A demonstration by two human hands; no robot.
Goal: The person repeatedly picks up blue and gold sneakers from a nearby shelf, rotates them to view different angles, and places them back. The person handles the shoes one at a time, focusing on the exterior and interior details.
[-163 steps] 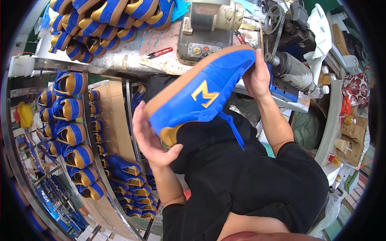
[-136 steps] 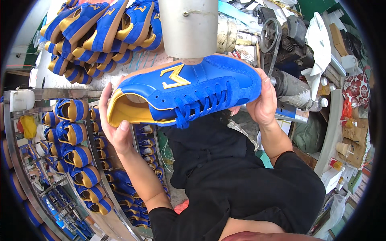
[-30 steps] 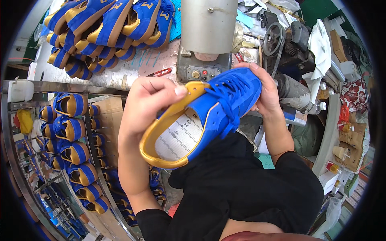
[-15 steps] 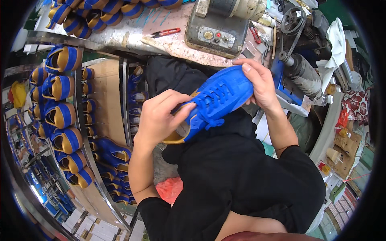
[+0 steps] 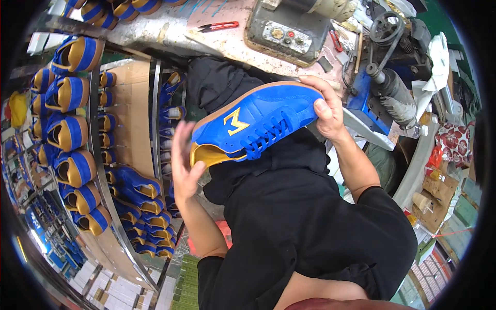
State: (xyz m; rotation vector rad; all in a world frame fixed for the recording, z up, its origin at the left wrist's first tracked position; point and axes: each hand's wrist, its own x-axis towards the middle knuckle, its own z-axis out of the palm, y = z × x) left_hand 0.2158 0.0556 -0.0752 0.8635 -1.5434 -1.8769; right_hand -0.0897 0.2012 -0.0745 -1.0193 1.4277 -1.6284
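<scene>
A blue lace-up sneaker [image 5: 261, 116] with a tan sole, a gold lining and a yellow emblem on its side lies tilted above my lap. Its toe points to the right, and the side with the emblem faces up. My right hand [image 5: 326, 109] grips the toe, thumb on the upper and fingers round the sole. At the heel end, my left hand [image 5: 184, 163] has its fingers stretched and spread, slightly blurred. Its thumb is close to the gold collar; whether it touches the shoe I cannot tell.
On the left, racks [image 5: 93, 134] hold many blue and gold shoes [image 5: 70, 134]. Across the workbench [image 5: 217, 39] ahead are red-handled thread snips [image 5: 218, 26] and a grimy machine [image 5: 287, 33] with a control panel. A pulley wheel [image 5: 386, 28] and motor stand at the right.
The sneaker has been turned so its side with the emblem shows. My left hand has let go of the collar and opened by the heel. My right hand keeps the toe.
</scene>
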